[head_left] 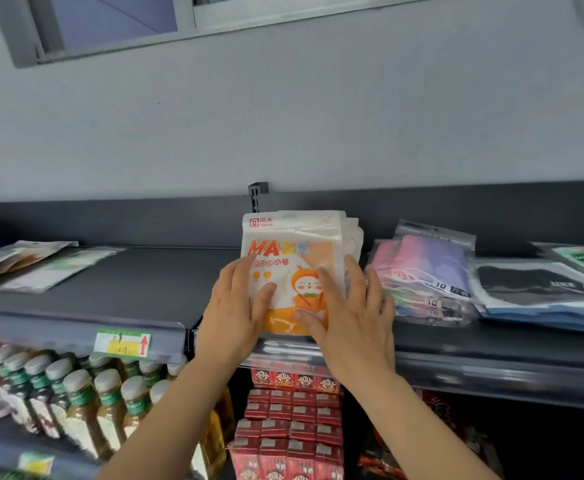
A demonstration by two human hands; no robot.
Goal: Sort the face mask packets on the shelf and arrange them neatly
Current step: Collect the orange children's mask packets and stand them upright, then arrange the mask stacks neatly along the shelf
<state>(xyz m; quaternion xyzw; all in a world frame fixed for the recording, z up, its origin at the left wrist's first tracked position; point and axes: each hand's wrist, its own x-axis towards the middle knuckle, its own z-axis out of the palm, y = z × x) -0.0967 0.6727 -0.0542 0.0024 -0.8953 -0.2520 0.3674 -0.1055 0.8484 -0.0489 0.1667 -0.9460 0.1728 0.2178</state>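
Shiny plastic, dull metal

The white and orange face mask packet (294, 271) is smooth, glossy plastic that catches the light. The see-through bags of pink and purple masks (425, 268) are shiny, crinkly plastic too. The dark grey metal shelf (145, 285) looks matt and smooth. Its yellow and green price tag (122, 341) is paper.

The person's left hand (238, 306) and right hand (349, 313) are both bare, with nothing worn over the palms or fingers. The left forearm (166, 420) and right forearm (418, 424) are bare too, uncovered from the wrists down to the bottom edge of the view. The fingers are slim, and the nails that show look short and plain. A small bright glint sits at a finger (366, 281) of the right hand, too small to say what it is.
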